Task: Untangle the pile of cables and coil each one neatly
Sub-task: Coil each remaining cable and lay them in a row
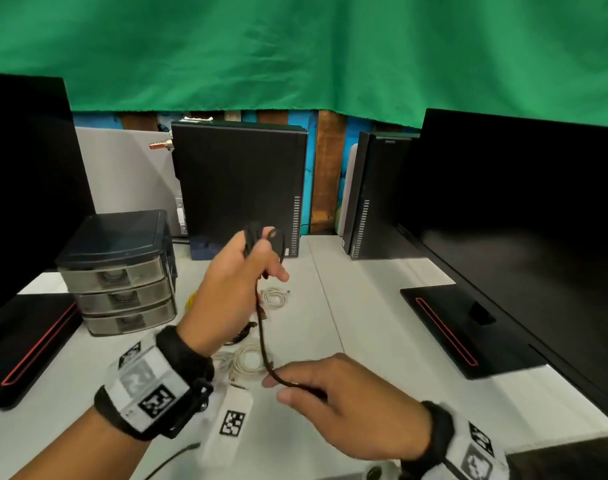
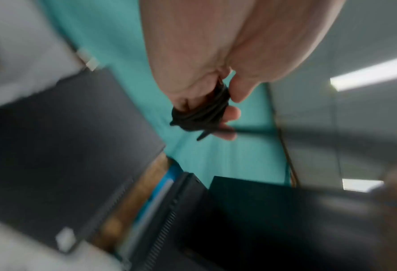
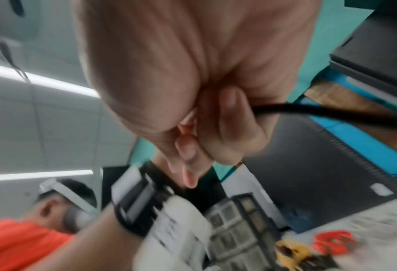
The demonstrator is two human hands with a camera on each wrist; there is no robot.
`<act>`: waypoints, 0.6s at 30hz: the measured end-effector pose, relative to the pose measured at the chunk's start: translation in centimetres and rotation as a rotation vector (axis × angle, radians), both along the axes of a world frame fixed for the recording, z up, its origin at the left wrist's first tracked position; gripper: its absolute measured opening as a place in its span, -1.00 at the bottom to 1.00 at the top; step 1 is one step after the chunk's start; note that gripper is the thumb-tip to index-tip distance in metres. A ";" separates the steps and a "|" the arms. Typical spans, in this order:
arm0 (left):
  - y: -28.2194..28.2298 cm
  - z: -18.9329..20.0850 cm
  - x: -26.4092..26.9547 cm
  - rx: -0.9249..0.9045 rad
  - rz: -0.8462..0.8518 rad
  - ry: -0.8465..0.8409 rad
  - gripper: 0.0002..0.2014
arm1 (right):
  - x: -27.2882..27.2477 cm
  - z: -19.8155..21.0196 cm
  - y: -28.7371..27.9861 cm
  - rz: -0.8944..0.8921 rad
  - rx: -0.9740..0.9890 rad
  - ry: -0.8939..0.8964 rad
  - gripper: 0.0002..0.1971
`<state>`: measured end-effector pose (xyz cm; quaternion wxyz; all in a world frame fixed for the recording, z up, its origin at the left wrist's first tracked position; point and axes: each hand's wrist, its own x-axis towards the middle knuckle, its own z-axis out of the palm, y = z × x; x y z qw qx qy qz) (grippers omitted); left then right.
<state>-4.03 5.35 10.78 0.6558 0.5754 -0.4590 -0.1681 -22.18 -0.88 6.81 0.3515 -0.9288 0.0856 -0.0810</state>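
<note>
Black cable (image 1: 262,315) runs taut between the two hands above the white desk (image 1: 364,306). The left hand (image 1: 233,282) is raised at desk centre, fingers curled round several finished loops of that cable; the left wrist view shows the bundle (image 2: 202,111) wedged between thumb and fingers. The right hand (image 1: 344,396), lower and nearer the desk's front edge, pinches the free run between thumb and fingers, the cord leaving the grip sideways in the right wrist view (image 3: 308,110).

Under the hands lie a white coiled cable (image 1: 274,296), a cream coil (image 1: 248,362) and a dark connector end (image 1: 243,336), with a yellow cable (image 1: 191,301) just beside the left wrist. A three-drawer organiser (image 1: 122,275) hems the left side, monitor bases (image 1: 468,330) close both flanks, and two upright black computers (image 1: 240,181) stand along the back. Bare desk shows between the cables and the right monitor base.
</note>
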 end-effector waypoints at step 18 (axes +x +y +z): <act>1.1 -0.3 -3.3 0.069 -0.626 0.196 -0.68 | 0.1 1.8 -0.8 -0.466 0.697 -0.564 -0.73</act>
